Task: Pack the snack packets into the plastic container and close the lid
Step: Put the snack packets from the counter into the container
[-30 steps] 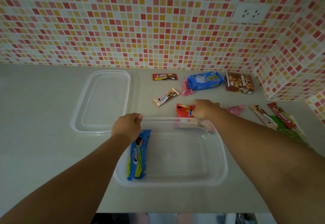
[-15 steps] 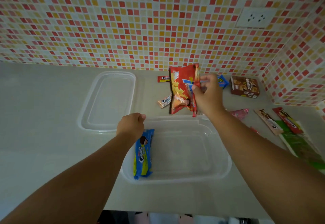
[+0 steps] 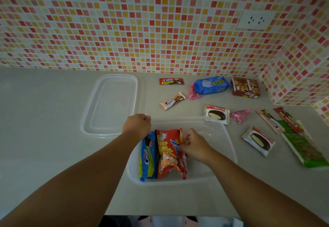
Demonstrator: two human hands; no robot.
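A clear plastic container [image 3: 226,137] sits on the counter in front of me. Inside it, along the left wall, lies a blue cream-biscuit packet [image 3: 147,157]. Beside that packet lies a red chips packet [image 3: 168,153], and my right hand [image 3: 195,144] pinches its right edge inside the container. My left hand [image 3: 138,125] grips the container's far left rim. The clear lid [image 3: 110,102] lies flat on the counter to the left of the container.
Loose snacks lie behind and right of the container: a red biscuit bar [image 3: 171,81], a tan biscuit bar [image 3: 172,101], a blue packet [image 3: 211,85], a brown box [image 3: 245,87], two choco pies [image 3: 216,113] [image 3: 258,141], pink sweets [image 3: 240,115], a green packet [image 3: 305,148]. Tiled walls close the back and right.
My right hand picked the red chips packet up from behind the container, lifted it, and has now lowered it into the container beside the blue packet. My left hand stayed on the rim.
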